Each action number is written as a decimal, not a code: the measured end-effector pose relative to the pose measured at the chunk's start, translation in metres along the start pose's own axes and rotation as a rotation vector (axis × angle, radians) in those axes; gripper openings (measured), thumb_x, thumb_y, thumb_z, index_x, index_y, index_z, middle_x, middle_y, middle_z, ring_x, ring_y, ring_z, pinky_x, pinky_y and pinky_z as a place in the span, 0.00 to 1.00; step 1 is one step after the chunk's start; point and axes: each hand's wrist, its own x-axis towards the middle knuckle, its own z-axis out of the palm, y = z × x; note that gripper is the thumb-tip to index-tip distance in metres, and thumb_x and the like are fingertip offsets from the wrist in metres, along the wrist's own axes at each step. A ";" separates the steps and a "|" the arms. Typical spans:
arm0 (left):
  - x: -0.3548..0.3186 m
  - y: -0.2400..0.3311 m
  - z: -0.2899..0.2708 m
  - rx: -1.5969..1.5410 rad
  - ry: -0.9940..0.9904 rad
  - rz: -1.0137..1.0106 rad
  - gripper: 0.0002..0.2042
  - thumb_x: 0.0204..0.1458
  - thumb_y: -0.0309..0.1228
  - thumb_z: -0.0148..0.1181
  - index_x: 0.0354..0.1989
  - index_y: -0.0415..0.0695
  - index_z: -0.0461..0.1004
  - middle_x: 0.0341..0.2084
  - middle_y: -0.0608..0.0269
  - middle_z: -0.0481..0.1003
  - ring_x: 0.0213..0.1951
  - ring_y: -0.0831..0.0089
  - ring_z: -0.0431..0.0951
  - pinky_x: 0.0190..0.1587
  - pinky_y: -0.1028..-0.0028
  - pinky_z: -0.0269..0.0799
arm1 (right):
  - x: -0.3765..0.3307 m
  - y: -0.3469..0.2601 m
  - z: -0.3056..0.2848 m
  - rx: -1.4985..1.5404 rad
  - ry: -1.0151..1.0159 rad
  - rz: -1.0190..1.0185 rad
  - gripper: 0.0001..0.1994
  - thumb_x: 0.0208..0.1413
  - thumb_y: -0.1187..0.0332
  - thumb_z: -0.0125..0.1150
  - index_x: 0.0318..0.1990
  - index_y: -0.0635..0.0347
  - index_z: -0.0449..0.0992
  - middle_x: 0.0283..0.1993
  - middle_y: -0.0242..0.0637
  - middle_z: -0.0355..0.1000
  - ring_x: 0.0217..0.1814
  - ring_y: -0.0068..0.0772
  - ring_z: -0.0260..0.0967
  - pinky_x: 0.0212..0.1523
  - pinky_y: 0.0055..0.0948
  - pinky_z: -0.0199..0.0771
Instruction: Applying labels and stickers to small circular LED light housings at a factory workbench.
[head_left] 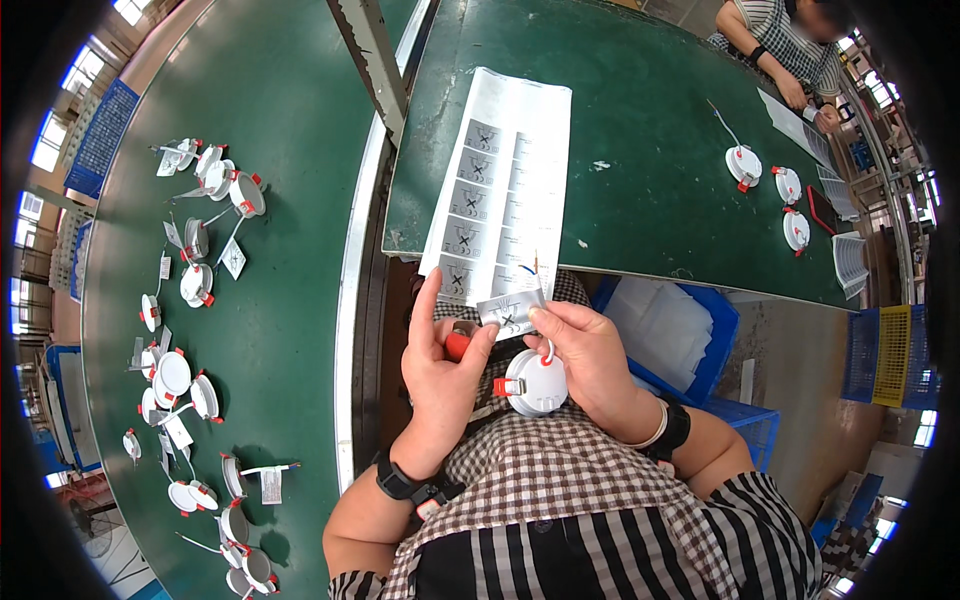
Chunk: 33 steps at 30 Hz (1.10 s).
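My left hand (440,365) and my right hand (585,355) are raised over my lap, below the green table edge. Between their fingertips they pinch a small silver label (507,316), wrapped near a thin wire (535,280) that sticks up. A round white downlight (536,383) with red spring clips hangs under my right hand, against my palm. The left thumb touches a red clip (457,346). A long white sheet of silver labels (500,190) lies on the table just above my hands.
Several white downlights with tags (195,285) lie on the green conveyor belt at left. Three more downlights (770,190) sit on the table at right, near another person's hands (805,100). A blue bin (690,335) with white sheets stands beside my right arm.
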 end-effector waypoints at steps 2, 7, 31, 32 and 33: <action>0.001 -0.001 0.000 0.016 0.001 0.011 0.36 0.43 0.18 0.65 0.63 0.41 0.55 0.17 0.72 0.68 0.20 0.88 0.64 0.26 0.85 0.63 | 0.001 0.001 -0.001 0.009 -0.006 -0.004 0.12 0.56 0.68 0.59 0.43 0.69 0.75 0.27 0.29 0.69 0.27 0.14 0.62 0.28 0.14 0.63; 0.003 -0.003 -0.002 0.073 -0.023 -0.040 0.35 0.44 0.18 0.63 0.63 0.41 0.55 0.16 0.73 0.67 0.20 0.89 0.64 0.25 0.86 0.63 | 0.003 0.000 0.000 0.023 0.039 -0.005 0.13 0.55 0.68 0.61 0.42 0.69 0.75 0.29 0.29 0.70 0.27 0.14 0.62 0.30 0.15 0.65; 0.014 0.003 0.000 -0.469 -0.168 -0.432 0.07 0.47 0.28 0.65 0.31 0.39 0.75 0.16 0.74 0.68 0.16 0.88 0.61 0.18 0.86 0.53 | 0.005 -0.001 -0.005 0.029 0.001 -0.011 0.13 0.54 0.68 0.61 0.43 0.68 0.76 0.28 0.27 0.69 0.27 0.14 0.62 0.30 0.15 0.65; 0.015 0.000 0.001 -0.483 -0.172 -0.436 0.07 0.47 0.28 0.65 0.31 0.39 0.75 0.16 0.74 0.68 0.15 0.88 0.61 0.18 0.86 0.53 | 0.004 -0.001 -0.003 0.036 0.005 -0.008 0.13 0.54 0.68 0.61 0.42 0.68 0.76 0.28 0.27 0.69 0.27 0.14 0.61 0.30 0.15 0.64; 0.015 -0.001 0.001 -0.498 -0.176 -0.441 0.07 0.47 0.27 0.65 0.30 0.39 0.75 0.16 0.74 0.68 0.15 0.88 0.61 0.17 0.85 0.52 | 0.004 -0.002 -0.002 0.042 0.011 -0.005 0.12 0.54 0.68 0.61 0.42 0.68 0.76 0.28 0.27 0.69 0.27 0.14 0.61 0.29 0.15 0.64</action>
